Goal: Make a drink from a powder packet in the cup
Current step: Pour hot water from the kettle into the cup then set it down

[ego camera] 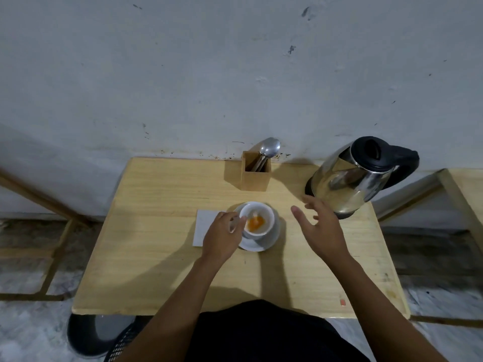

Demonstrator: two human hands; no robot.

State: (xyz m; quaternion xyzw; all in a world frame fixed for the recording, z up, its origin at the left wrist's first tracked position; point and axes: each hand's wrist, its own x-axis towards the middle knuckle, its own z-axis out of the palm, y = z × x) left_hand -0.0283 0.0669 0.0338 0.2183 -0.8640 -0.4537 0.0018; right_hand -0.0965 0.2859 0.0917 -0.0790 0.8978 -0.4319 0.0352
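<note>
Left hand rests at the left rim of the white ceramic cup, fingers curled together on a small pale item that cannot be identified; the cup stands on a white round saucer on the pale wooden table and holds orange powder. Right hand hovers empty, fingers spread apart, between cup and the shiny steel electric kettle. Farther back: square wooden holder with metal spoons.
</note>
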